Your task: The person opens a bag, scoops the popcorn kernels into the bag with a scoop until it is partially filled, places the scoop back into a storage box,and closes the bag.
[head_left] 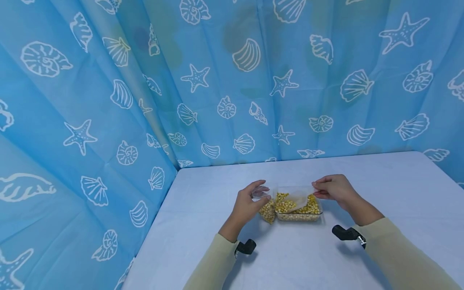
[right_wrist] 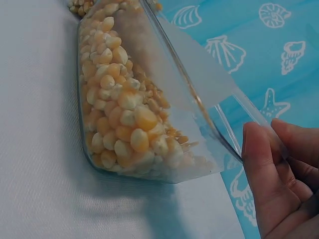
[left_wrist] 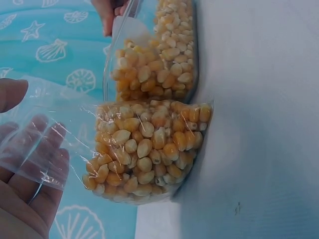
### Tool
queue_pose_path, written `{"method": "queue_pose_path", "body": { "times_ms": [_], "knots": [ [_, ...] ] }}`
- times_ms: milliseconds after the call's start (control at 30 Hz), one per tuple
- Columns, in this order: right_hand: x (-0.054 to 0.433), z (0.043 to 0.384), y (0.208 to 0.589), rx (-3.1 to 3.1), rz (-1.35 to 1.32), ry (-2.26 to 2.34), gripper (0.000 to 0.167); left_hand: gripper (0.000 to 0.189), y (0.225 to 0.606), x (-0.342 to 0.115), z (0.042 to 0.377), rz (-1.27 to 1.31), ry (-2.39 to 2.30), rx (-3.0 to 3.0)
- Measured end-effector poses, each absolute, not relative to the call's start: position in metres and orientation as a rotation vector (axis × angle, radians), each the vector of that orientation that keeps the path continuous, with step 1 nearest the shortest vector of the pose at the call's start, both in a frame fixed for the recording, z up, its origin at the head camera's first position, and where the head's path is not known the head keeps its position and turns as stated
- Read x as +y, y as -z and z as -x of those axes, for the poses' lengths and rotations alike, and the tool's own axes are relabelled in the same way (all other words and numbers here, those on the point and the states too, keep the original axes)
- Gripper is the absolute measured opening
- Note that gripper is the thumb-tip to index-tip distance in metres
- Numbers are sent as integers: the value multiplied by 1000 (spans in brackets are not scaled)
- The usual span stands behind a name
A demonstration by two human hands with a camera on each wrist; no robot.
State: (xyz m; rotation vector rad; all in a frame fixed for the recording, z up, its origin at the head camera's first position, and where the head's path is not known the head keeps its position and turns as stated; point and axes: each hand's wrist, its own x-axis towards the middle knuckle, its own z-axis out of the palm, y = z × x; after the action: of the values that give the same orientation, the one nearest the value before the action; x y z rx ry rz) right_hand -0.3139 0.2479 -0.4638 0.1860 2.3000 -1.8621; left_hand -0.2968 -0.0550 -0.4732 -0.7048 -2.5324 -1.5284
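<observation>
A clear glass container (head_left: 299, 218) of yellow corn kernels (right_wrist: 119, 109) sits on the table. My right hand (head_left: 335, 188) pinches the handle of a translucent plastic scoop (head_left: 299, 200) above the container's right end. The scoop's blade tilts down into the container, among the kernels. Against the container's left side stands a clear plastic bag (left_wrist: 144, 154), its lower part filled with kernels. My left hand (head_left: 248, 203) curls round the bag's upper part. In the left wrist view its fingers (left_wrist: 37, 154) show through the film, with the thumb apart from them.
A white cloth covers the table (head_left: 282, 257). Blue curtains (head_left: 224, 80) with white shell and starfish prints hang behind it and on the left. Black camera mounts (head_left: 246, 247) jut from both wrists over the cloth.
</observation>
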Motion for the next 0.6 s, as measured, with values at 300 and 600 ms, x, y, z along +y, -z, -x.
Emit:
{"method": "queue_pose_path", "body": {
  "times_ms": [300,600],
  "knots": [
    [256,310,470,2194,-211,1974,41,50,472,-54,297,753,1519,-2494],
    [267,306,480,1958,-259,2148,46,48,472,-54,296,746,1536,-2488]
  ]
}}
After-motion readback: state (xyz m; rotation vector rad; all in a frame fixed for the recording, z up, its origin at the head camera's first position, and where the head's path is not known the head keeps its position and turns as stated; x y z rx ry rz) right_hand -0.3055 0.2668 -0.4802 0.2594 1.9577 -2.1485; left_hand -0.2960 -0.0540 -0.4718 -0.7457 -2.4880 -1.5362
